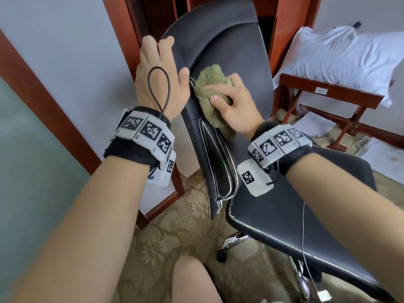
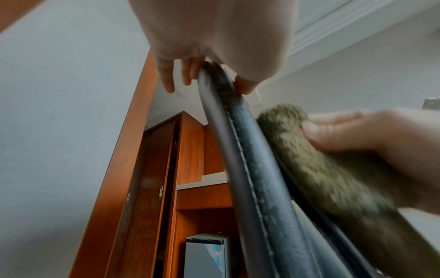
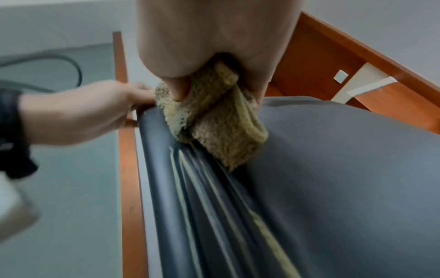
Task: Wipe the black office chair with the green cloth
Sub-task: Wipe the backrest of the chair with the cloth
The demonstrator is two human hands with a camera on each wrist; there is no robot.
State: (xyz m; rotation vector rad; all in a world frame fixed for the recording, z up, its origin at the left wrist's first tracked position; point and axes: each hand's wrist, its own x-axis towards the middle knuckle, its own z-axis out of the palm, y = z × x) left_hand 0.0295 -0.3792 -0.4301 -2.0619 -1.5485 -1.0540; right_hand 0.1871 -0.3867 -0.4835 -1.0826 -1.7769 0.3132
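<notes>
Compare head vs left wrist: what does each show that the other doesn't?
Head only: the chair seat, its chrome base, the patterned carpet, a wooden rack with a white bag on it, and both marker wristbands.

Left wrist only: a small grey fridge under a wooden shelf, and the stitched seam down the backrest edge.

Both: the left hand gripping the backrest edge, thumb in front and fingers behind, and the right hand holding the green cloth against the black office chair.
</notes>
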